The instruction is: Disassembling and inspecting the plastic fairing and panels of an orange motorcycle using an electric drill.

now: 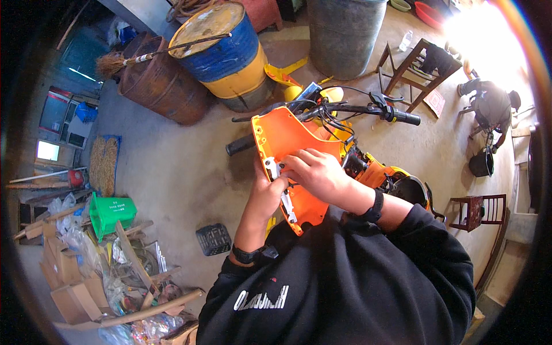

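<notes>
An orange plastic panel [283,135], curved like a vehicle fairing, is tilted in front of my chest. Along its inner left edge runs a white bracket [287,207] with dark fasteners. My left hand [265,192] is closed around that edge, thumb against the bracket. My right hand [316,175] lies over the panel's inside, fingertips pinched together near the bracket's upper end; whatever they hold is hidden. Just beyond the panel stand the handlebars [362,108] of a small orange and yellow vehicle, with black cables [333,118] hanging from them.
A blue and yellow drum [230,63], a rusty barrel [164,86] and a large grey bin [345,34] stand beyond the vehicle. A black crate [213,239], a green bin [112,214] and scrap wood lie left. Wooden chairs [417,75] and a bent-over person [491,106] are at right.
</notes>
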### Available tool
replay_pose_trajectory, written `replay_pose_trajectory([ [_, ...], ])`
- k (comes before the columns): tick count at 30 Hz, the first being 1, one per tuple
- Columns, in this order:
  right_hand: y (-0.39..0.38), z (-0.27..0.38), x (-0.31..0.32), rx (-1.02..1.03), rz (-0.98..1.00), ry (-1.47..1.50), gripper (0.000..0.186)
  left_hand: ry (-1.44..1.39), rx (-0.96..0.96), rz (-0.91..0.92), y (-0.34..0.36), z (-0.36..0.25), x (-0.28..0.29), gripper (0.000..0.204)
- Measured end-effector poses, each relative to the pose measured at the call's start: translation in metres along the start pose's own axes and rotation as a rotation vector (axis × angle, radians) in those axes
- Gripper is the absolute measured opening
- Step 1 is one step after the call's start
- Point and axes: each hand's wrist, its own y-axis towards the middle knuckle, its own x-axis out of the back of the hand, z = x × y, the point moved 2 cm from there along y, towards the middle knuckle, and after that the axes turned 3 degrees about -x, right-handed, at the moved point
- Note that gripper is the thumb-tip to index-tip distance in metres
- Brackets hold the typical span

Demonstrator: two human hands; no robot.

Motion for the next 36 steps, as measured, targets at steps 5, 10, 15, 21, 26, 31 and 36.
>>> replay_pose_trajectory([
  [5,-0.002,-0.005,0.002,0.091,-0.040,0.062,0.033,0.049,0.044,0.008,-0.002,-0.006,-0.002,0.068],
  [10,-0.003,-0.005,-0.001,0.031,0.078,-0.015,0.029,0.041,-0.024,0.011,-0.003,-0.005,-0.004,0.067],
  [15,-0.002,-0.004,0.003,0.009,0.042,0.012,0.027,0.045,0.042,0.021,-0.004,-0.006,-0.004,0.067],
  [21,-0.006,-0.007,0.005,0.111,-0.023,0.081,0.032,0.046,0.056,0.016,-0.006,-0.014,-0.009,0.069],
  [26,-0.008,-0.004,-0.003,0.010,0.038,0.025,0.029,0.050,0.048,0.021,-0.008,-0.016,-0.014,0.071],
  [31,-0.015,-0.003,-0.016,-0.080,0.061,-0.014,0.020,-0.001,0.055,0.021,-0.005,0.000,-0.011,0.073],
  [36,-0.013,0.005,-0.009,-0.149,0.084,-0.059,0.019,0.037,0.047,0.034,-0.007,0.001,-0.007,0.071],
])
